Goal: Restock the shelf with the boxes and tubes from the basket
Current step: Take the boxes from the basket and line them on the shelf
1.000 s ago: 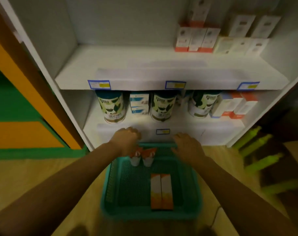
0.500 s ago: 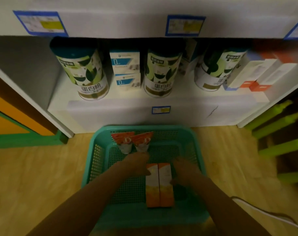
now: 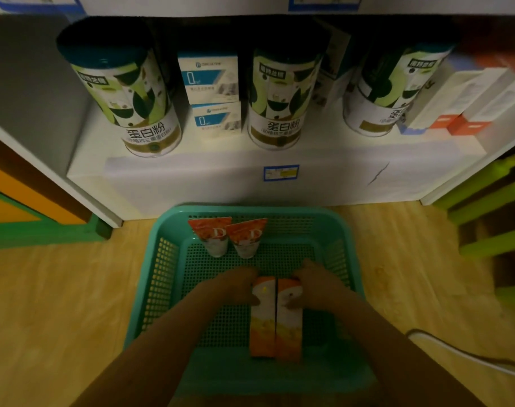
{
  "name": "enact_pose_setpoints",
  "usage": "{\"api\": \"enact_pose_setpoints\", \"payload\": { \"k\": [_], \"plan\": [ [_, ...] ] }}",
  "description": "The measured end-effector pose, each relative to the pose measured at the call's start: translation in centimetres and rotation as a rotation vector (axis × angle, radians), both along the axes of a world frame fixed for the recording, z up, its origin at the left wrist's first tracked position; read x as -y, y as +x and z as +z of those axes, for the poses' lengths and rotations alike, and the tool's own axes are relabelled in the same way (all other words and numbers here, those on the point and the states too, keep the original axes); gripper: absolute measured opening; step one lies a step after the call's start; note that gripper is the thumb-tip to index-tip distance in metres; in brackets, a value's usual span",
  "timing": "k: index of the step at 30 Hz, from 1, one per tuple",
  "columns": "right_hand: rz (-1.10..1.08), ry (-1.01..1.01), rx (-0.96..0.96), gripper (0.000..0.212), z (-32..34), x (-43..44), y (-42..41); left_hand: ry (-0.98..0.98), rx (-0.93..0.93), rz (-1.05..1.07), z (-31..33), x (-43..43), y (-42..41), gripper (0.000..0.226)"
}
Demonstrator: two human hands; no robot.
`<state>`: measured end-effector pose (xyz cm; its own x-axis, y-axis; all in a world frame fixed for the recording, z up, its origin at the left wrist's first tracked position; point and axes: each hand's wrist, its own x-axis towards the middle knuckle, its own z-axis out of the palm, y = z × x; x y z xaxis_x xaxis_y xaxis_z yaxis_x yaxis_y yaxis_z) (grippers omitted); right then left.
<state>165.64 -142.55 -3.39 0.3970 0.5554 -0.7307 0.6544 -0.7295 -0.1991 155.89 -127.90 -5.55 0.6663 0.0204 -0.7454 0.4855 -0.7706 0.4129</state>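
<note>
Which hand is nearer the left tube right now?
Left. The left hand sits just below-right of the left tube; the right hand is farther right, beyond both boxes.

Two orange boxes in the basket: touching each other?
Touching. Head view: left orange box and right orange box lie flush, long sides meeting, no gap between.

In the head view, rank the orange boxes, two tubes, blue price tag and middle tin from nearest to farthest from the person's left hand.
1. Orange boxes, in the basket, gripped by the left hand.
2. Tubes, at the basket's far end.
3. Blue price tag, on the shelf front.
4. Middle tin, up on the shelf.
</note>
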Motion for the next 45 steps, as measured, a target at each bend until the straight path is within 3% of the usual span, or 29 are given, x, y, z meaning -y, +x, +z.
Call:
{"api": "enact_pose_setpoints", "payload": {
  "k": [3,6,17,31,35,45],
  "plan": [
    [0.021,0.011,-0.033,0.059,1.1,0.3,0.4,-0.036,-0.005,-0.029,0.1,0.4,0.2,0.064],
    [0.039,0.009,-0.052,0.051,2.0,0.7,0.9,-0.048,0.002,-0.054,0.1,0.6,0.5,0.051],
    [0.081,0.050,0.046,0.050,7.2,1.2,0.1,-0.087,0.069,-0.025,6.0,-0.4,0.3,0.042],
    [0.080,0.345,0.400,0.044,32.2,-0.2,-1.3,0.295,0.600,-0.043,33.8,-3.9,-3.1,0.043],
    [0.117,0.451,0.518,0.035,40.5,-0.2,-1.9,0.407,0.700,-0.035,42.4,-4.6,-4.5,0.042],
    [0.173,0.597,0.730,0.042,56.5,-1.4,-3.4,0.628,0.930,0.008,59.3,-5.0,-8.1,0.047]
  ]
}}
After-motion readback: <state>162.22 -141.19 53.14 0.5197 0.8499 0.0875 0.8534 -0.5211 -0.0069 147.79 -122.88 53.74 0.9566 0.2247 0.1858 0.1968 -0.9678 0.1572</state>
